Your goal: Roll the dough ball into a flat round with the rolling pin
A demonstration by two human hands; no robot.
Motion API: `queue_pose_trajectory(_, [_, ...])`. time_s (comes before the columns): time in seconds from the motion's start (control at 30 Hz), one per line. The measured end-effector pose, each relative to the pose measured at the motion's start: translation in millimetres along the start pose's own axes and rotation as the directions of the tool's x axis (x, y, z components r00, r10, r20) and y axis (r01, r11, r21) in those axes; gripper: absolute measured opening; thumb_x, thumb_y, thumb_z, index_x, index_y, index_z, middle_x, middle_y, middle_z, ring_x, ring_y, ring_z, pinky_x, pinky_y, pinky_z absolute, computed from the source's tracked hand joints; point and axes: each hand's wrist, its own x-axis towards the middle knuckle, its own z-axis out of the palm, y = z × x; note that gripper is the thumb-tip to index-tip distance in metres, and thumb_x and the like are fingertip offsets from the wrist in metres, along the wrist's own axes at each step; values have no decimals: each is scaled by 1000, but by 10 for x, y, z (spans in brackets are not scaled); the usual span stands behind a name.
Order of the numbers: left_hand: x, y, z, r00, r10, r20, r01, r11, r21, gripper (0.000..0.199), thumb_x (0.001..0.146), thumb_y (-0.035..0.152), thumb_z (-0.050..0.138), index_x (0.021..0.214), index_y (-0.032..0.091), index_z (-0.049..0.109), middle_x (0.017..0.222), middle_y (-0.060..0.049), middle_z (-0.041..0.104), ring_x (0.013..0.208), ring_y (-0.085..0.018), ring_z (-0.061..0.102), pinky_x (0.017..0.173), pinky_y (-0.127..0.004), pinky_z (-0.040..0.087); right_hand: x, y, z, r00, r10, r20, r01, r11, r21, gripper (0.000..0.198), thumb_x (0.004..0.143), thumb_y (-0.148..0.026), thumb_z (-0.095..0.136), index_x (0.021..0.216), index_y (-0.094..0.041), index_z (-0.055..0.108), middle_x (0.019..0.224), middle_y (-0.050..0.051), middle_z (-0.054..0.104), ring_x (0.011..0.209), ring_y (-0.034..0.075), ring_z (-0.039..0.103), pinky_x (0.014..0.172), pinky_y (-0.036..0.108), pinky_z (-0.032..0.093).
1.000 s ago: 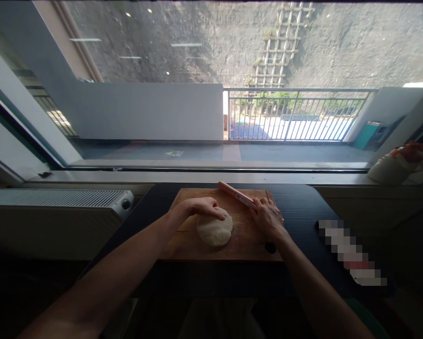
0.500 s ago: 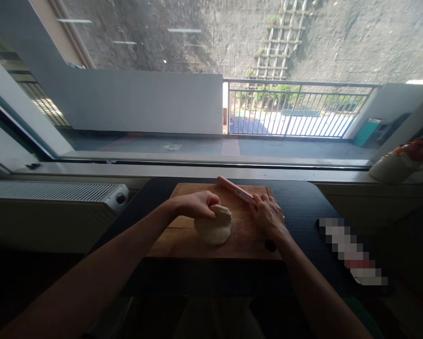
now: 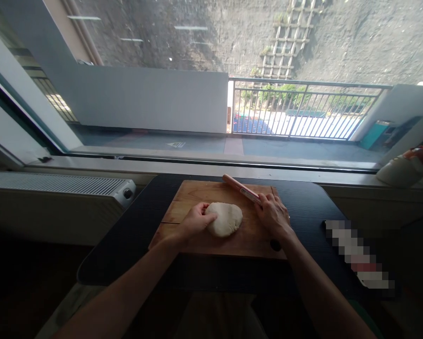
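A flattened round of pale dough (image 3: pixel 226 220) lies on a wooden cutting board (image 3: pixel 193 190). My left hand (image 3: pixel 196 219) grips the dough's left edge, thumb on top and fingers at the far side and beneath. To the right, my right hand (image 3: pixel 273 212) is closed on the near end of a pink rolling pin (image 3: pixel 240 187). The pin slants toward the board's far edge and does not touch the dough. The end inside my right hand is hidden by the fingers.
The board rests on a dark table (image 3: pixel 126 230). A blurred-out object, perhaps a phone, (image 3: pixel 357 254) lies at the table's right side. Beyond the table is a window sill (image 3: pixel 183 168) with a white pot (image 3: pixel 402 169) at right. A radiator (image 3: pixel 73 188) stands at left.
My left hand has gone from the dough's far top edge to its left side. The dough now lies turned and a little farther right. My right hand still holds the rolling pin; the view shifted slightly.
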Motion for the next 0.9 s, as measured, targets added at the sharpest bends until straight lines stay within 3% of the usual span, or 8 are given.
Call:
queue_pose_trajectory(0.17, [-89,-21,-45,985,171,-23,-156,941,301,35,70,36,61,100,18,56,97,-5,61,82,-18,60,71,-30,49,-7,29,-3,999,-25,-40,26,1000,7,29,91,-39,38,112,-25,52,98,7,55,97,22,47,75,30,35])
queue_pose_trajectory(0.27, [-99,16,-203,955,284,-83,-177,773,610,29,71,35,59,96,20,58,95,-4,60,84,-19,59,76,-33,48,-7,61,-51,998,-65,-9,66,996,60,25,90,-38,42,108,-26,54,95,5,56,93,21,49,72,29,36])
queue_pose_trajectory(0.33, [-78,83,-328,898,412,-155,-181,666,723,29,73,35,57,98,21,58,97,-5,58,90,-20,58,82,-34,46,-8,47,-111,993,-119,1,118,985,127,24,89,-38,44,108,-27,55,94,3,56,91,19,50,72,28,36])
queue_pose_trajectory(0.43, [-21,283,-446,751,617,-233,-225,571,789,26,80,33,48,102,22,56,104,-5,56,101,-20,54,89,-35,43,-12,-63,-221,964,-265,-13,261,939,223,25,87,-36,48,110,-28,54,98,2,57,92,18,50,76,28,37])
queue_pose_trajectory(0.5, [20,394,-443,713,668,-212,-237,514,825,25,83,33,44,102,22,55,107,-5,56,104,-20,52,92,-37,40,-16,-175,-291,925,-380,-6,367,888,277,27,85,-33,52,111,-28,55,100,2,57,94,18,49,81,29,37])
queue_pose_trajectory(0.63, [66,271,-304,811,581,-67,-221,411,885,31,86,36,39,107,21,56,112,-8,57,108,-23,51,97,-41,35,-33,-355,-378,886,-456,79,400,841,364,29,84,-36,53,111,-28,58,101,3,58,94,18,51,84,30,36])
queue_pose_trajectory(0.77, [138,-58,-189,896,443,-14,-173,378,909,43,90,41,28,119,22,53,128,-9,53,123,-25,40,107,-48,18,30,-459,-347,948,-267,171,187,907,377,40,91,-50,33,118,-30,54,111,4,56,99,19,51,82,31,37])
queue_pose_trajectory(0.9, [363,-64,-176,950,305,-63,-71,408,910,52,89,49,24,129,23,45,140,-8,41,134,-25,26,110,-49,7,235,-555,-221,981,-84,177,45,976,213,46,93,-49,22,118,-28,54,114,6,57,105,22,48,89,37,33])
